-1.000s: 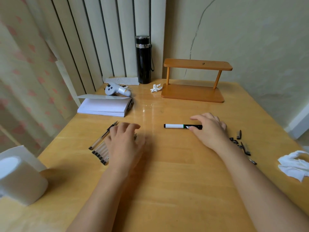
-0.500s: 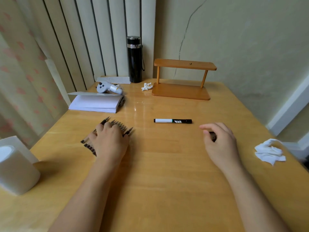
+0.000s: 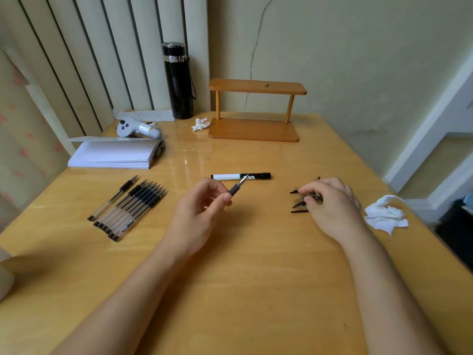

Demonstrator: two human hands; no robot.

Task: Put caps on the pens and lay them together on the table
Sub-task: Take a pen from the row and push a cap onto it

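Now | left hand [image 3: 202,211]: fingers pinch slim clear-barrelled uncapped pen [image 3: 234,189] above mid-worktop [image 3: 256,278], tip raised | right hand [image 3: 332,206]: fingers curl over small black plastic caps [image 3: 300,200] toward right edge, grasp unclear | pen likely light, stiff, slick: hold rubber grip

Glossy varnished wooden table [image 3: 256,290], clear plastic pens [image 3: 125,211], smooth wooden shelf [image 3: 256,108], crumpled tissue [image 3: 385,215]

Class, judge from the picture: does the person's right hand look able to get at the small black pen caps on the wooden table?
Probably yes: the right hand hovers over the small black pen caps, its curled fingers touching the pile, with nothing between.
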